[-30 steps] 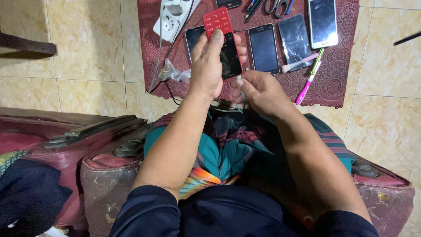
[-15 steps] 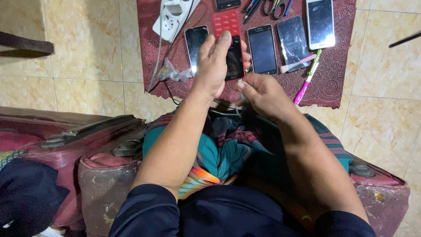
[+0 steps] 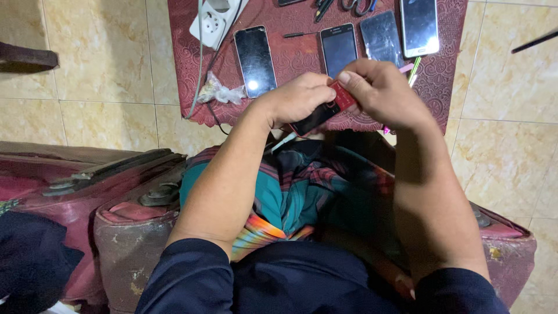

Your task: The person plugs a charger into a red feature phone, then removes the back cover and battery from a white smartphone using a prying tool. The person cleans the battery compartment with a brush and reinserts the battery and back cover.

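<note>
Both my hands hold a small red phone (image 3: 340,97) with a dark screen, just above the near edge of a maroon mat (image 3: 296,58). My left hand (image 3: 296,99) grips its lower end from the left. My right hand (image 3: 383,93) pinches its upper red end with thumb and fingers. The phone lies tilted, nearly flat, and is mostly covered by my fingers. My forearms reach forward over my lap, which is draped in a striped teal cloth (image 3: 302,186).
On the mat lie three black smartphones (image 3: 254,60) (image 3: 339,48) (image 3: 418,24), one with a cracked screen (image 3: 382,36), a white power strip (image 3: 216,20), a crumpled clear plastic bag (image 3: 220,93), pens and scissors. Worn maroon cushions (image 3: 116,227) flank my legs on a tiled floor.
The red phone has come down from upright over the mat to low and tilted near its front edge. My right hand has risen and taken hold of its upper end.
</note>
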